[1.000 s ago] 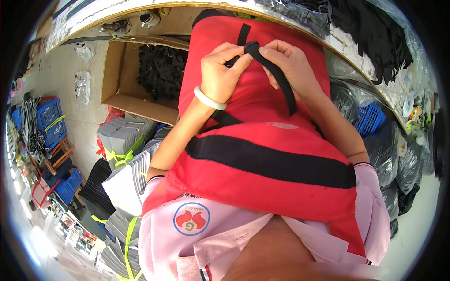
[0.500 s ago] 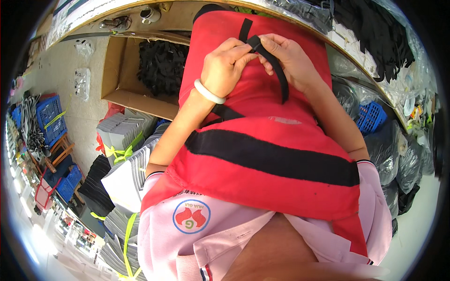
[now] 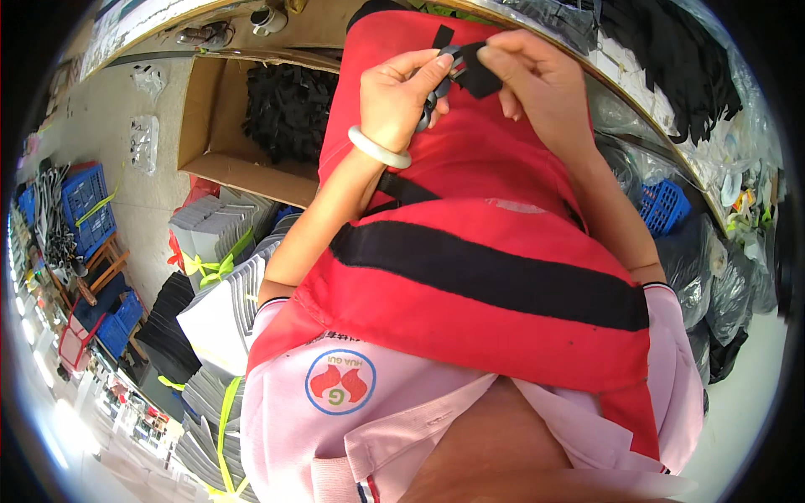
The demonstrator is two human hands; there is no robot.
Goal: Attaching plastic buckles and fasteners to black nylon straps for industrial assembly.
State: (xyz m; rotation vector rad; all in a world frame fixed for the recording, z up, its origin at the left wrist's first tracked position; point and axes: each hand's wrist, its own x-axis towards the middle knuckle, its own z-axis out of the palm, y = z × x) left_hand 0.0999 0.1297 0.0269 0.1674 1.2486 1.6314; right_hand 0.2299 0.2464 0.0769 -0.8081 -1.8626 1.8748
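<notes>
Over my red-covered lap, both hands are raised close together. My left hand [image 3: 394, 99], with a pale bangle at its wrist, pinches a dark plastic buckle [image 3: 447, 65] between thumb and fingers. More dark, shiny material shows under its fingers; its shape is partly hidden. My right hand [image 3: 541, 84] is closed on a black webbing strap [image 3: 480, 74], thumb pressed against the fingers. The strap meets the buckle between the two hands; whether it passes through the slot cannot be made out. A short black strip [image 3: 443, 36] lies on the red cloth just beyond.
An open cardboard box [image 3: 243, 176] of black pieces stands left of my lap. Below it are tied stacks of grey sheets [image 3: 214, 226]. A cluttered table edge [image 3: 637, 109] curves along the far right, with a blue basket [image 3: 662, 207] and black bags [image 3: 683, 268] beneath.
The long strap tail that hung below my right hand no longer shows there. Both hands have shifted and turned, and the dark buckle has come into sight at my left fingertips.
</notes>
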